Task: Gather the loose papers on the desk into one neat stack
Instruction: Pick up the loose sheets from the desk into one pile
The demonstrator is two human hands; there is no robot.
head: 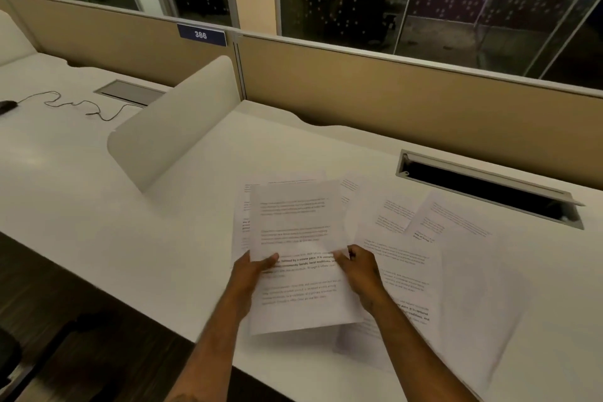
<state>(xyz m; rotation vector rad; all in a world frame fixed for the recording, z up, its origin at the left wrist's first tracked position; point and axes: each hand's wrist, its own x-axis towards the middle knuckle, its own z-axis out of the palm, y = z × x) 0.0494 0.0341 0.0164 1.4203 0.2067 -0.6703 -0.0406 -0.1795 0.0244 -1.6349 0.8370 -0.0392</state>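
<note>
Two hands at centre frame share one sheet [295, 219]: left hand [253, 269] pinches its lower left corner, thumb on top; right hand [360, 269] pinches the lower right. Each grip is closed on that sheet, which is raised over a second sheet [301, 299] lying on the worktop [130, 238]. More loose papers [434, 258] fan out to the right of frame, overlapping, unaligned. Judged step: collecting, early. Next move calls for squaring the held sheet onto the one below, then drawing in the right-hand spread.

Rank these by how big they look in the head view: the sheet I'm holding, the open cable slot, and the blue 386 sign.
1. Held sheet, though nearest the camera.
2. Open cable slot.
3. 386 sign, farthest away.
</note>
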